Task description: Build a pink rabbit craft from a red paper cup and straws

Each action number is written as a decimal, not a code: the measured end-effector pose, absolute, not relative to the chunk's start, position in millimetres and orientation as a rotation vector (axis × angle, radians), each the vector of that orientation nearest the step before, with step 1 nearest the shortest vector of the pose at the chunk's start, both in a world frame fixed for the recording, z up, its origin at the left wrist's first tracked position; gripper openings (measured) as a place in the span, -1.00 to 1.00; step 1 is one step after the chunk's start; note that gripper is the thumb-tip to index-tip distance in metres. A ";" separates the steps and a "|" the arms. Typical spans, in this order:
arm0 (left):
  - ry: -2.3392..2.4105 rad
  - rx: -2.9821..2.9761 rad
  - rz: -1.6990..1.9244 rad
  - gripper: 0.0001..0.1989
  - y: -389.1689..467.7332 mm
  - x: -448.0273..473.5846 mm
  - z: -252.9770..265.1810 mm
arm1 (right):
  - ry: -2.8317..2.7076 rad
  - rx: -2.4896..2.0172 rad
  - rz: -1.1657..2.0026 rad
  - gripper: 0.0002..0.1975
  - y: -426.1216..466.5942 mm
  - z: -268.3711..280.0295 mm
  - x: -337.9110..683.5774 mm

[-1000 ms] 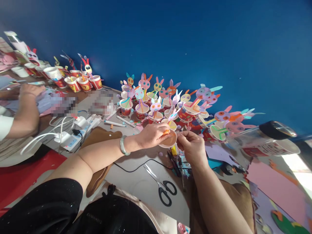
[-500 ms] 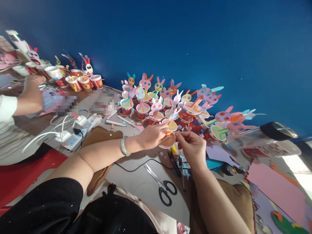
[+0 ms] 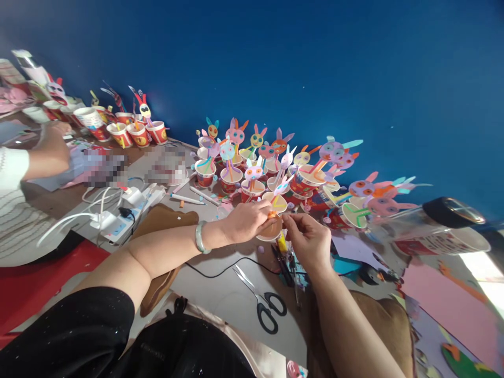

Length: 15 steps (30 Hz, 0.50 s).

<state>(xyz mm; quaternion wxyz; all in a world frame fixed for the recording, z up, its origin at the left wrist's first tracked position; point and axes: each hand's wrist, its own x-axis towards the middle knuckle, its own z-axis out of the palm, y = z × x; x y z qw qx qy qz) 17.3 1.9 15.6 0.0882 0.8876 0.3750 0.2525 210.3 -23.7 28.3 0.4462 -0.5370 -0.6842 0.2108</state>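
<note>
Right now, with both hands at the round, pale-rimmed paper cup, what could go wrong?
The left hand is close to the red-and-white paper cups with colourful, rabbit-eared paper figures, so a nudge might topple one.
The black-handled metal scissors lie with blades slightly apart, so a careless reach might bring a nick.
A thin black cable runs beside their tips and could snag them.

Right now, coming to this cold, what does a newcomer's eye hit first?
Likely the crowd of colourful paper rabbits standing in red cups, in front of the blue wall. Next, the left hand and right hand, close together at a single cup mid-view. Then the black-handled scissors on the table, nearer the wearer than the hands.
</note>
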 end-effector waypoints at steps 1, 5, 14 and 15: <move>1.119 2.634 0.750 -0.53 2.1 17.2 15.5 | -1.711 -1.325 0.499 -0.68 -24.8 28.7 209.9; 1.138 2.599 0.738 -0.57 1.9 17.1 16.1 | -1.802 -1.312 0.358 -0.72 -28.9 29.6 207.8; 1.123 2.542 0.838 -0.56 0.1 18.3 15.2 | -1.907 -1.374 0.161 -0.74 -29.3 21.0 210.1; 1.121 2.543 0.845 -0.56 0.1 18.3 15.2 | -1.912 -1.381 0.167 -0.74 -29.1 20.6 210.2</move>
